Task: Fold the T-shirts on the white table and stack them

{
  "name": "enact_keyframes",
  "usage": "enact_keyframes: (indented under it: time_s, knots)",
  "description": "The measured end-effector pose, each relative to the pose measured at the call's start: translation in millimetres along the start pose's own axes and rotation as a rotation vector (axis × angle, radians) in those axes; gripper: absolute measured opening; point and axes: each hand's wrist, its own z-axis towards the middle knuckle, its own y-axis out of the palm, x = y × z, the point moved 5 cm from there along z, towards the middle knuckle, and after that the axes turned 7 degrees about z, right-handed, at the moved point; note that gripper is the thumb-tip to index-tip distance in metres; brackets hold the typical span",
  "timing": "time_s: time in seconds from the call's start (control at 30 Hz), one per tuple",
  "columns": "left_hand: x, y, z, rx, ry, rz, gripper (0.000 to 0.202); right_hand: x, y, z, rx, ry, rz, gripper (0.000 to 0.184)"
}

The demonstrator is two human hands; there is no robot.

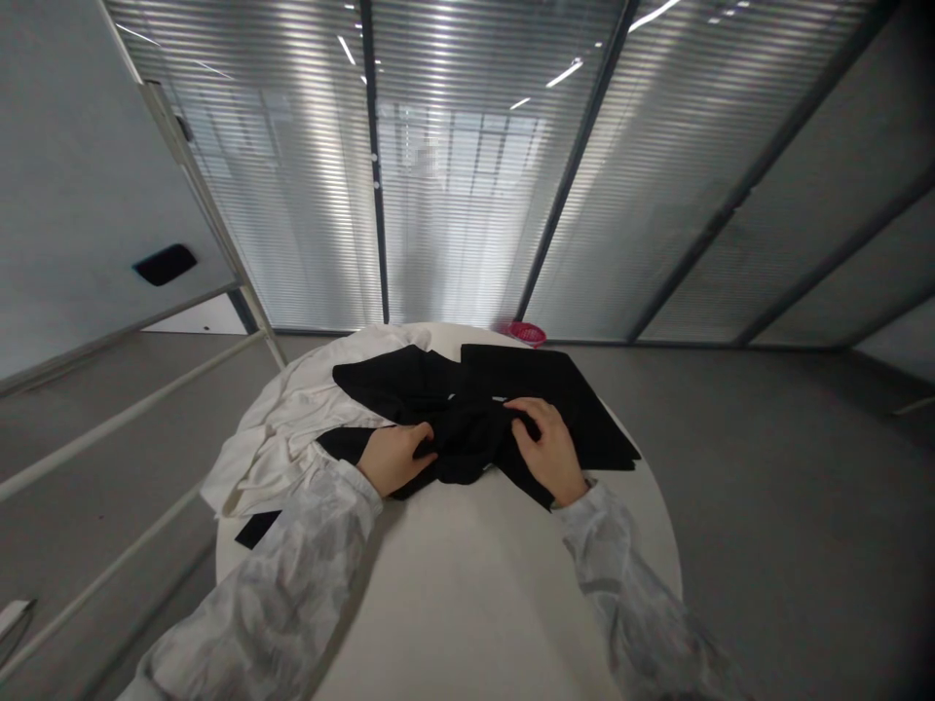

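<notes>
A crumpled black garment lies across the middle of a round white table. My left hand grips its near left part, thumb and fingers pinching the cloth. On the other side my right hand has its fingers curled onto the garment's right part, thumb and forefinger close together on the fabric. Beneath and to the right is a flat black rectangular sheet or board, partly covered by the cloth and my right hand. The garment's exact kind cannot be made out.
White cloth is heaped along the table's left side, with a small black piece poking out near my left sleeve. A pink basket stands at the far edge. A white metal frame is at the left, and glass panels with blinds rise behind.
</notes>
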Motion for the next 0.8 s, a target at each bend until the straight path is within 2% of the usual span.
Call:
enact_keyframes:
  time_s: [0.07, 0.13, 0.2, 0.33, 0.4, 0.47, 0.6, 0.7, 0.77, 0.8]
  knots:
    - [9.4, 2.8, -2.8, 0.026, -0.027, -0.036, 0.022, -8.7, -1.1, -8.0, 0.016, 0.015, -0.183, 0.031]
    - [21.0, 4.7, -5.8, 0.051, -0.027, -0.075, 0.023, -12.3, 2.3, -17.4, 0.021, 0.021, -0.327, 0.049]
    - [37.6, 4.5, -8.8, 0.059, 0.066, -0.117, 0.024, -11.3, 10.1, -25.7, -0.008, -0.002, -0.423, 0.059]
    - [73.2, -7.2, -18.7, 0.034, 0.406, -0.178, 0.03, -1.4, 25.8, -33.1, -0.186, -0.004, -0.53, 0.034]
    - [80.1, -19.1, -22.8, 0.028, 0.469, -0.176, 0.034, 1.0, 25.6, -32.0, -0.245, 0.003, -0.527, 0.022]
    - [79.3, -34.6, -24.1, 0.02, 0.466, -0.17, 0.035, 0.6, 19.5, -27.7, -0.282, -0.008, -0.459, 0.018]
    - [64.7, -72.7, -10.6, -0.01, 0.438, -0.255, 0.032, 0.4, -6.0, -6.5, -0.32, 0.009, -0.207, 0.032]
    - [48.2, -99.1, 23.1, 0.056, 0.473, -0.393, 0.042, -6.3, -24.3, 17.0, -0.356, -0.035, 0.03, 0.035]
    - [39.3, -105.4, 53.6, 0.091, 0.543, -0.507, 0.062, -15.4, -29.8, 30.3, -0.414, -0.071, 0.179, 0.032]
    - [36.4, -103.0, 69.5, 0.084, 0.575, -0.548, 0.072, -20.8, -30.6, 35.3, -0.444, -0.08, 0.24, 0.029]
